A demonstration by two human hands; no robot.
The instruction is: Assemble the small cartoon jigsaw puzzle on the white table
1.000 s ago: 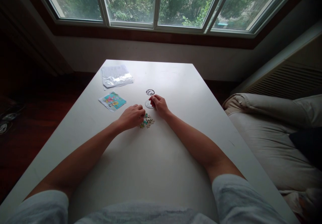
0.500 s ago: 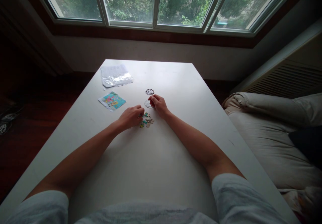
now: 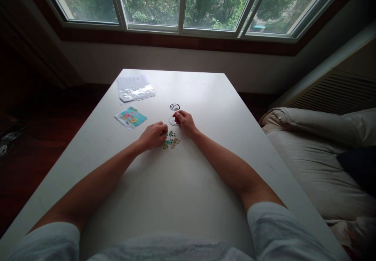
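A small heap of jigsaw puzzle pieces (image 3: pixel 172 140), some green and yellow, some showing pale backs, lies mid-table. At its left edge is my left hand (image 3: pixel 153 135), fingers curled and pinched, with what looks like a puzzle piece partly hidden at the fingertips. Beyond the heap, my right hand (image 3: pixel 185 122) is closed in a pinch over a clear round case (image 3: pixel 172 121). Its fingers cover part of the case, and what they hold is hidden. Just behind that sits a round, rimmed disc (image 3: pixel 174 107), shiny with a dark edge.
To the left on the white table (image 3: pixel 176 198) lies a colourful picture sheet (image 3: pixel 131 117) in clear plastic. Farther back is a clear plastic bag with papers (image 3: pixel 135 89). A padded sofa (image 3: pixel 305 163) stands along the right side, and a window (image 3: pixel 152 2) is ahead.
My left hand has drawn back slightly left from the heap, so more pieces show. My right hand stays nearly still. The view has shifted very slightly.
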